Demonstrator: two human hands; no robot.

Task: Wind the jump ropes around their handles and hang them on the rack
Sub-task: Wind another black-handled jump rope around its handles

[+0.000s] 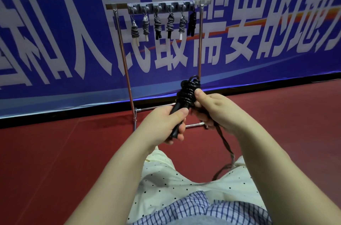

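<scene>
Above the lap, before the rack (158, 4), the left hand (168, 123) is gripping the handles (177, 114) while the right hand (214, 108) is pinching the rope (188, 92). Coils are best kept tight, slack (226, 147) fed steadily.

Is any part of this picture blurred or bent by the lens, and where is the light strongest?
Head view: the loose rope tail trailing from the right hand is smeared by motion, while the left hand and the wound black handles stay fairly sharp; the wide lens bows the banner and the rack; lighting is soft and even, with a bright line along the banner's lower edge.
</scene>
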